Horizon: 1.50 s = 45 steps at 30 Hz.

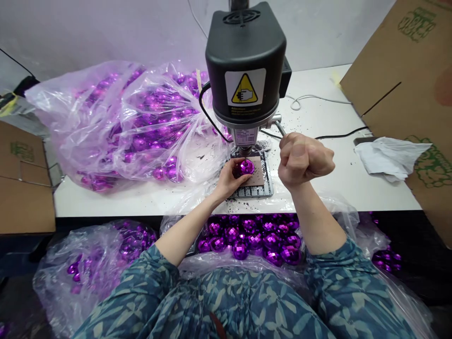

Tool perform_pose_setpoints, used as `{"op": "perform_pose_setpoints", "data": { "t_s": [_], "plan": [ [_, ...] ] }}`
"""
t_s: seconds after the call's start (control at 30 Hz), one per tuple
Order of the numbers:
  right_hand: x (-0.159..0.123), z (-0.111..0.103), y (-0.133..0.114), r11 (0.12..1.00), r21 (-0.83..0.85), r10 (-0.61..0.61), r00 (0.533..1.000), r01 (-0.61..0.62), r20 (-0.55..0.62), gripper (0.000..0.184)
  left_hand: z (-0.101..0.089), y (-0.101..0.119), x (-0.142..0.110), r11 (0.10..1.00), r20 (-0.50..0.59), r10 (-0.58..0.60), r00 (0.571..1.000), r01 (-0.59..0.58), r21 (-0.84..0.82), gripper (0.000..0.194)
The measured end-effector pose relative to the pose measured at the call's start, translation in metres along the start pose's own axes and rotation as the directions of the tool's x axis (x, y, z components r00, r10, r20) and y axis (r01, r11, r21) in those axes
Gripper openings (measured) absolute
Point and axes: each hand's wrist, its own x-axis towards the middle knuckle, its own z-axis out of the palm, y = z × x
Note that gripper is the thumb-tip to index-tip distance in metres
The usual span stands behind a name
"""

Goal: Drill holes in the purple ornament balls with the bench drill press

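Observation:
A black bench drill (246,61) stands on the white table (328,165). Its spindle points down at a purple faceted ball (246,166) resting on a brown pad (258,170) on the drill's grey base plate (254,191). My left hand (229,180) is closed round that ball and holds it under the bit. My right hand (304,159) is a fist wrapped round the drill's metal feed lever (278,126). Dark shavings lie scattered around the base plate.
A large clear bag of purple balls (123,127) lies on the table's left. More purple balls (254,240) fill a bag on my lap, with another bag (95,263) at lower left. Cardboard boxes stand at left (23,188) and right (406,80). A crumpled white cloth (386,155) and cables (339,135) lie at right.

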Motion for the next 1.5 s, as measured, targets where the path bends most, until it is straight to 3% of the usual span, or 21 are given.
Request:
{"op": "perform_pose_setpoints", "data": {
  "t_s": [0.37, 0.5, 0.53, 0.6, 0.73, 0.77, 0.83, 0.87, 0.9, 0.97, 1.03, 1.1, 1.13, 1.2, 1.27, 1.3, 1.33, 1.4, 1.47, 1.5],
  "plan": [
    [-0.008, -0.012, -0.003, 0.996, -0.048, 0.087, 0.988, -0.081, 0.13, 0.062, 0.001, 0.003, -0.001, 1.0, -0.022, 0.013, 1.0, -0.013, 0.023, 0.051],
    [0.026, 0.006, -0.019, 0.977, -0.075, 0.205, 0.976, -0.2, 0.071, 0.057, 0.002, 0.001, 0.002, 1.0, -0.036, -0.001, 0.999, 0.001, 0.01, 0.051],
    [0.037, 0.012, -0.022, 0.94, -0.12, 0.325, 0.945, -0.318, 0.043, 0.057, 0.001, 0.002, 0.002, 1.0, -0.042, -0.007, 0.999, 0.007, 0.0, 0.05],
    [0.059, 0.025, -0.025, 0.905, -0.126, 0.416, 0.907, -0.407, 0.06, 0.052, 0.0, 0.005, -0.002, 0.999, -0.081, -0.021, 0.997, 0.018, -0.029, 0.047],
    [0.08, 0.037, -0.022, 0.862, -0.166, 0.496, 0.865, -0.479, 0.077, 0.045, -0.006, 0.023, -0.035, 0.998, -0.207, -0.027, 0.978, 0.014, -0.067, 0.045],
    [0.082, 0.037, -0.022, 0.839, -0.211, 0.529, 0.842, -0.502, 0.102, 0.044, -0.007, 0.028, -0.049, 0.998, -0.166, -0.019, 0.986, 0.008, -0.066, 0.045],
    [0.083, 0.036, -0.023, 0.778, -0.303, 0.605, 0.787, -0.551, 0.122, 0.044, -0.007, 0.037, -0.081, 0.999, 0.107, 0.004, 0.994, 0.002, -0.053, 0.044],
    [0.084, 0.036, -0.024, 0.748, -0.338, 0.639, 0.758, -0.571, 0.131, 0.045, -0.006, 0.04, -0.097, 0.999, 0.284, 0.017, 0.959, -0.008, -0.031, 0.042],
    [0.084, 0.036, -0.025, 0.725, -0.359, 0.665, 0.734, -0.588, 0.139, 0.046, -0.004, 0.041, -0.112, 0.999, 0.444, 0.03, 0.896, -0.033, -0.001, 0.041],
    [0.084, 0.037, -0.026, 0.714, -0.36, 0.679, 0.719, -0.601, 0.146, 0.048, 0.002, 0.038, -0.139, 0.99, 0.671, 0.058, 0.739, -0.128, 0.055, 0.041],
    [0.082, 0.037, -0.023, 0.759, -0.297, 0.637, 0.757, -0.58, 0.148, 0.046, 0.009, 0.033, -0.156, 0.964, 0.785, 0.091, 0.613, -0.25, 0.084, 0.043],
    [0.078, 0.036, -0.017, 0.837, -0.184, 0.541, 0.829, -0.515, 0.142, 0.044, 0.012, 0.029, -0.162, 0.936, 0.812, 0.138, 0.567, -0.342, 0.08, 0.048],
    [0.076, 0.036, -0.014, 0.873, -0.117, 0.486, 0.864, -0.473, 0.136, 0.043, 0.011, 0.028, -0.16, 0.926, 0.79, 0.18, 0.587, -0.371, 0.064, 0.049],
    [0.073, 0.036, -0.009, 0.917, 0.004, 0.396, 0.912, -0.399, 0.107, 0.046, 0.003, 0.028, -0.146, 0.921, 0.643, 0.271, 0.716, -0.388, 0.044, 0.043],
    [0.073, 0.036, -0.007, 0.926, 0.075, 0.365, 0.928, -0.37, 0.071, 0.052, -0.017, 0.027, -0.118, 0.928, 0.34, 0.306, 0.889, -0.358, 0.101, 0.024],
    [0.073, 0.036, -0.007, 0.927, 0.091, 0.36, 0.931, -0.364, 0.054, 0.055, -0.031, 0.024, -0.099, 0.936, 0.152, 0.294, 0.944, -0.316, 0.154, 0.015],
    [0.073, 0.036, -0.008, 0.921, 0.087, 0.376, 0.925, -0.38, 0.055, 0.055, -0.047, 0.02, -0.079, 0.944, -0.036, 0.264, 0.964, -0.25, 0.214, 0.013],
    [0.074, 0.036, -0.008, 0.917, 0.085, 0.389, 0.921, -0.39, 0.031, 0.056, -0.083, 0.008, -0.035, 0.955, -0.288, 0.186, 0.939, -0.104, 0.277, 0.02],
    [0.075, 0.036, -0.008, 0.917, 0.1, 0.387, 0.922, -0.387, 0.016, 0.056, -0.114, -0.007, 0.006, 0.935, -0.355, 0.07, 0.932, 0.063, 0.35, 0.027],
    [0.075, 0.035, -0.008, 0.917, 0.107, 0.385, 0.923, -0.385, 0.013, 0.056, -0.125, -0.015, 0.024, 0.903, -0.312, -0.001, 0.95, 0.135, 0.408, 0.029]
  ]
}}
